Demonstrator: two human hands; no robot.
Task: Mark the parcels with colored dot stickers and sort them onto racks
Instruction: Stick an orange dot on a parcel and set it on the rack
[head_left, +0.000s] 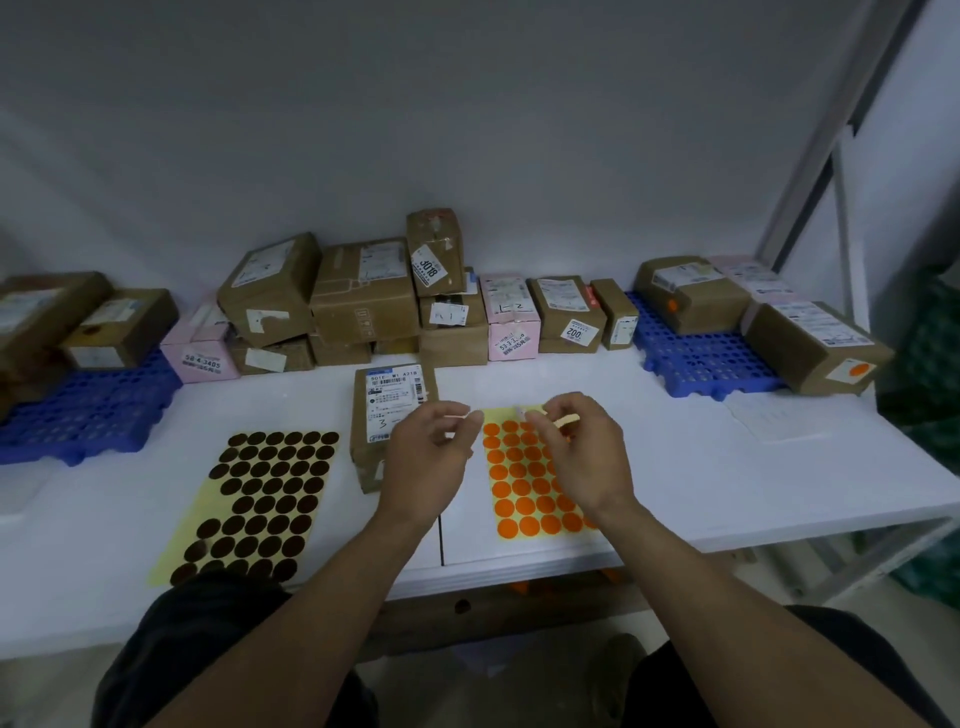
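Parcel (375, 415) up front bears handwritten 3; rear tags (429, 265) read 3018, 200.

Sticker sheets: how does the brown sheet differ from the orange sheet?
The brown sheet has dark brown dots; the orange sheet has orange dots.
The brown sheet lies left of the parcel, uncovered; the orange sheet lies right of it, partly under the right hand.
The brown sheet has gaps where dots are missing; the orange sheet's visible rows look full.
Both have pale yellow backing and lie flat on the table.
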